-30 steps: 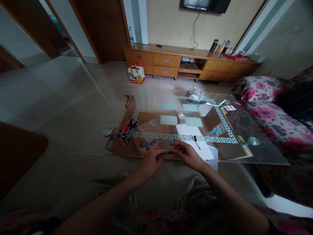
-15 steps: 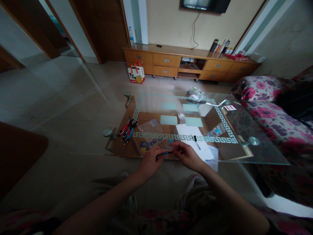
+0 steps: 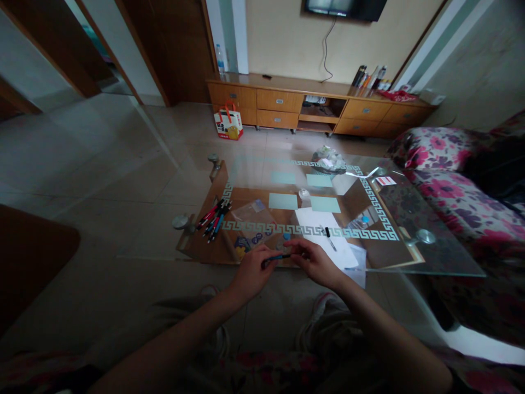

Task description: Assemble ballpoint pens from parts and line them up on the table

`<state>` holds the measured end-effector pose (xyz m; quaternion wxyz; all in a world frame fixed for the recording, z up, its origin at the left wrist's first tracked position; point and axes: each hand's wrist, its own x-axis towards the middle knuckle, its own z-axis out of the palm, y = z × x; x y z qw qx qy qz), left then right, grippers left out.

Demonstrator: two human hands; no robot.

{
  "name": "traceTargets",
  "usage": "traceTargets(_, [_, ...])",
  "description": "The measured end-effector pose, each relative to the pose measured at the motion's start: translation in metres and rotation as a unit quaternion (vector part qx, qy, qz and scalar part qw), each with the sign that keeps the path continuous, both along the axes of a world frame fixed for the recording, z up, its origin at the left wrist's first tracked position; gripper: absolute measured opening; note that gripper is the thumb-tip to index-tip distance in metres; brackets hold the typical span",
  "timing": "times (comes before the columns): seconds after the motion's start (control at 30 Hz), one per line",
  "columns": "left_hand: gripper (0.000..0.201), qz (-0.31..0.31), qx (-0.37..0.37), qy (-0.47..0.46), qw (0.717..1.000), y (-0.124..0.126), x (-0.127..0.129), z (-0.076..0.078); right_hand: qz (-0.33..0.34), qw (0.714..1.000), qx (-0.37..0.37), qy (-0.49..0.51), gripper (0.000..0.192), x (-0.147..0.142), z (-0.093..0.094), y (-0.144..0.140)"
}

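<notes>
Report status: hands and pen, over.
Left hand and right hand both grip one blue pen at the glass table edge. Pen pile left. Nothing blocking.

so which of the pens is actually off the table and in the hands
The blue pen, held level between the left hand and right hand. The pen bundle and black pen lie on the glass.

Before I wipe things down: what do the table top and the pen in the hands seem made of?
Table top: clear glass, glossy; the floor and wooden shelf show through it. Pen, held by the left hand and right hand: probably plastic, blue and dark; too small to be sure.
</notes>
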<state>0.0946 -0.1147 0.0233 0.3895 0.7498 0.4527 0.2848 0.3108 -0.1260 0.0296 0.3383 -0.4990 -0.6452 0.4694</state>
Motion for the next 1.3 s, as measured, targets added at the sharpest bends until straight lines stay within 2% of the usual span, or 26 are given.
traceTargets(0.2, [0.031, -0.009, -0.005, -0.006, 1.000, 0.001, 0.000, 0.000, 0.004, 1.000, -0.025, -0.002, 0.030, -0.002, 0.000, 0.000])
traceTargets(0.4, [0.031, 0.004, 0.002, -0.002, 1.000, 0.001, -0.001, 0.000, -0.009, 1.000, 0.012, -0.009, 0.030, -0.003, 0.003, 0.000])
traceTargets(0.47, [0.032, 0.001, 0.002, -0.003, 1.000, 0.001, -0.001, -0.001, -0.001, 1.000, 0.009, -0.009, 0.025, -0.002, 0.002, 0.000])
traceTargets(0.6, [0.031, 0.000, -0.004, -0.002, 1.000, 0.001, -0.001, -0.002, 0.001, 1.000, -0.005, -0.011, 0.028, -0.002, 0.000, 0.000])
traceTargets(0.83, [0.029, 0.002, 0.001, 0.006, 1.000, 0.002, -0.001, -0.003, 0.013, 0.993, 0.046, -0.111, 0.019, -0.002, 0.006, -0.001])
traceTargets(0.97, [0.026, -0.014, 0.004, -0.005, 1.000, 0.003, -0.001, -0.005, 0.048, 0.980, 0.097, -0.168, 0.027, 0.001, 0.012, -0.002])
traceTargets(1.1, [0.027, -0.020, 0.005, -0.001, 1.000, 0.001, -0.001, -0.003, 0.059, 0.972, 0.105, -0.201, 0.031, -0.001, 0.013, -0.005])
traceTargets(1.2, [0.027, -0.021, 0.008, 0.001, 1.000, -0.002, -0.001, 0.001, 0.034, 0.969, 0.116, -0.218, 0.027, -0.004, 0.024, -0.012])
traceTargets(1.3, [0.028, -0.023, 0.011, -0.006, 1.000, -0.005, -0.001, 0.006, -0.063, 0.960, 0.143, -0.233, 0.029, 0.012, 0.048, -0.027])
